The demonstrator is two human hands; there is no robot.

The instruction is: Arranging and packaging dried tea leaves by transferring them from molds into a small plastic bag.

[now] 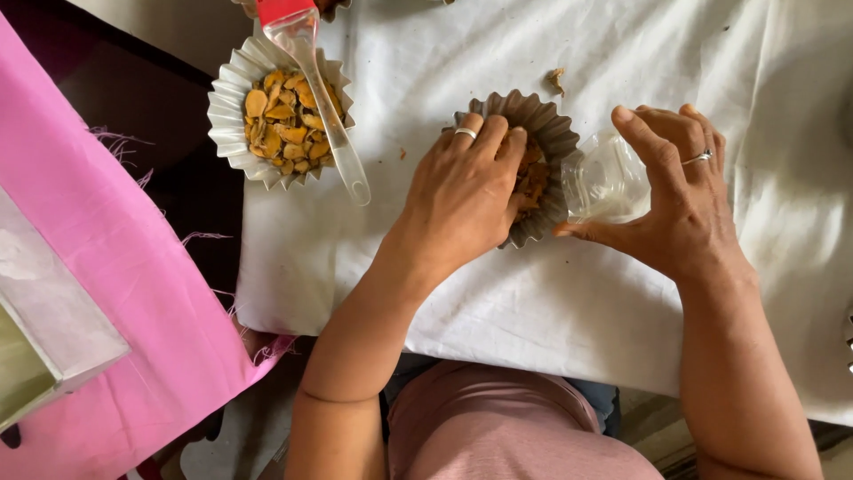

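Observation:
My left hand point(462, 191) rests over a dark fluted metal tin point(544, 124), fingers curled down onto the orange-brown dried slices point(534, 178) inside it. A ring sits on one finger. My right hand point(680, 191), also ringed, grips a small clear plastic container point(604, 178) tilted against the tin's right rim. Whether the left fingers pinch any slices is hidden by the hand.
A white fluted tin point(229, 116) full of yellow-orange slices stands at the upper left with a clear plastic scoop point(333, 133), red-handled, lying across it. All sit on a white cloth point(533, 302). A pink cloth point(115, 293) lies at the left. One loose crumb point(556, 80) lies above the dark tin.

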